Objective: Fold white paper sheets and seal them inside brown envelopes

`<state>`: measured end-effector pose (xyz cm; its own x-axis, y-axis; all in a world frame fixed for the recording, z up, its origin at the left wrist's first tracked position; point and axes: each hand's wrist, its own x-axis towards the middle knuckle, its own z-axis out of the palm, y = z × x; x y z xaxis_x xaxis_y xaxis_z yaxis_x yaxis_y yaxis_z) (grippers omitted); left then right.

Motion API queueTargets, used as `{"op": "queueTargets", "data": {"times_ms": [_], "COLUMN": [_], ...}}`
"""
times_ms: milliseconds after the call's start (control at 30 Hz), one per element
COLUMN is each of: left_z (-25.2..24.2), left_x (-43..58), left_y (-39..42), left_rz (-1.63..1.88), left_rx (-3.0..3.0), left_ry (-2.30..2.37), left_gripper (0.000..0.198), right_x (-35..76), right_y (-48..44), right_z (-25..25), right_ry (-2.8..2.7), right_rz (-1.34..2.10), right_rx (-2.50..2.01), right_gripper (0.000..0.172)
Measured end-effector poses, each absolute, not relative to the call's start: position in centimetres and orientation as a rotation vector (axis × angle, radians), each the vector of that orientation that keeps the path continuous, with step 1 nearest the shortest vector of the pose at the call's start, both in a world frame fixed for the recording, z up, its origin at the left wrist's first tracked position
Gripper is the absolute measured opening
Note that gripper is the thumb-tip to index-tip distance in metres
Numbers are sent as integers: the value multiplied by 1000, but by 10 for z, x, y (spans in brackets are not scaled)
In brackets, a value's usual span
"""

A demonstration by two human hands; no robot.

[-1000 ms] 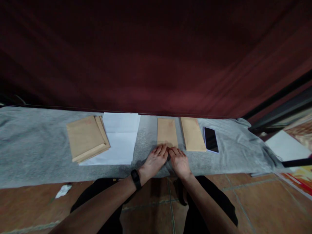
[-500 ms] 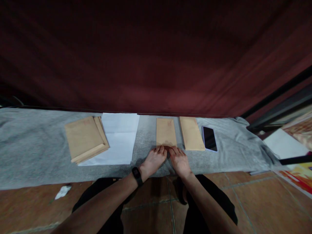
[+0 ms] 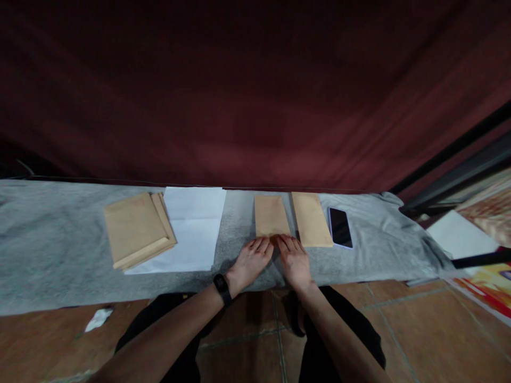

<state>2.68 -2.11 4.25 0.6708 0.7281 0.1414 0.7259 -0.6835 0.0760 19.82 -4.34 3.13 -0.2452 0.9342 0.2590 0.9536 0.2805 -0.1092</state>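
Note:
A narrow brown envelope lies on the grey cloth straight ahead of me. My left hand, with a black band on its wrist, lies flat with fingers stretched onto the envelope's near edge. My right hand lies flat beside it, fingertips on the same near edge. The two hands almost touch. Neither hand grips anything. A second narrow brown envelope lies just to the right.
A stack of larger brown envelopes lies at the left, overlapping white paper sheets. A dark phone lies right of the envelopes. A dark red curtain hangs behind. Tiled floor and a white scrap are below.
The envelope's visible part looks shorter as my fingers sit further up its near end. My hands have stayed on that edge. The view has shifted slightly.

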Motion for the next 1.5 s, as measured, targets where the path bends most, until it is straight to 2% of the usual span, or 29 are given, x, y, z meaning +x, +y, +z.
{"op": "queueTargets", "data": {"times_ms": [67,167,300,433,533,600,700,800,1000,1500], "left_z": [46,52,52,43,39,35,31,31,32,21], "left_x": [28,26,22,26,35,42,48,52,54,46], "left_y": [-20,-10,11,18,10,6,8,14,18,16], "left_rz": [373,742,1168,1070,917,899,960,973,897,842], "left_rx": [2831,2631,1932,1137,888,877,921,1027,1249,1554], "left_ry": [1203,1287,1444,1199,960,902,980,1039,976,1065], "left_gripper": [41,44,67,60,58,56,51,47,63,37], "right_x": [199,211,234,229,207,195,189,196,231,285], "right_y": [-42,-36,-26,-21,-26,-30,-32,-29,-25,-34], "right_z": [33,37,41,36,31,30,32,35,39,19], "right_ry": [-2262,-2094,-1510,-1008,-751,-667,-630,-646,-552,-238], "right_rz": [-78,-51,115,603,1019,1216,1319,1318,1256,1128], "right_rx": [-1702,-1682,-1663,-1425,-1230,-1158,-1174,-1290,-1319,-1376], "right_gripper": [43,44,24,25,27,32,39,41,40,38]}}
